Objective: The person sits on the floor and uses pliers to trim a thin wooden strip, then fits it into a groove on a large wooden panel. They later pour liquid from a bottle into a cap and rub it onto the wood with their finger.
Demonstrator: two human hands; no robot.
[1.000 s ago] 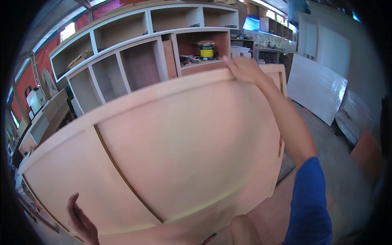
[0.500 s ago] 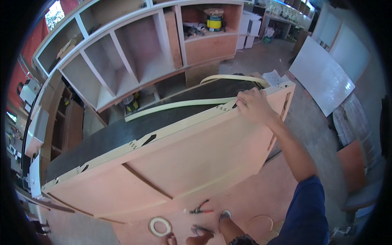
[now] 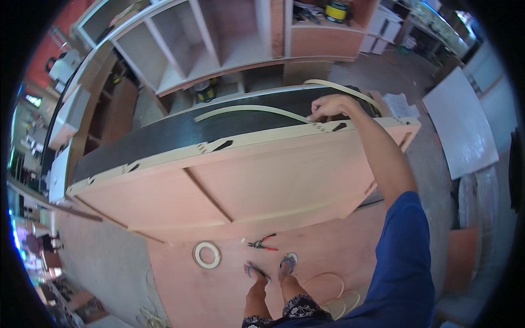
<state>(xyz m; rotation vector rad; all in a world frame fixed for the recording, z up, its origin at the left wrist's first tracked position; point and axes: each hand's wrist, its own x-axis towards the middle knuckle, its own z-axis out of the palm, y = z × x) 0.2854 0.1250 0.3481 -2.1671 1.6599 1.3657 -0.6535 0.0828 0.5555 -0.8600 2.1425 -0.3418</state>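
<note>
My right hand (image 3: 330, 106) reaches over the upper edge of a large pale wooden panel (image 3: 284, 169), fingers closed in a pinch on a long cream edging strip (image 3: 246, 108). From the fingers, the strip arches leftward over the dark top surface (image 3: 158, 131) behind the edge, its left end free. A similar curved band (image 3: 350, 91) bends down toward the panel's right end; whether both are one piece is hidden by the hand. Pale strip with black printed marks lines the panel's edge (image 3: 246, 141). My left hand is out of sight.
On the floor board by my feet lie red-handled pliers (image 3: 263, 242), a roll of pale edging (image 3: 207, 255) and a thin loop of strip (image 3: 333, 279). Open cabinets (image 3: 180, 49) stand beyond the panel. A white sheet (image 3: 459, 120) leans at the right.
My right hand has shifted left along the edge and lifted into a pinch on the strip. The strip now bows higher. My view has tilted down, showing more of the floor and my feet.
</note>
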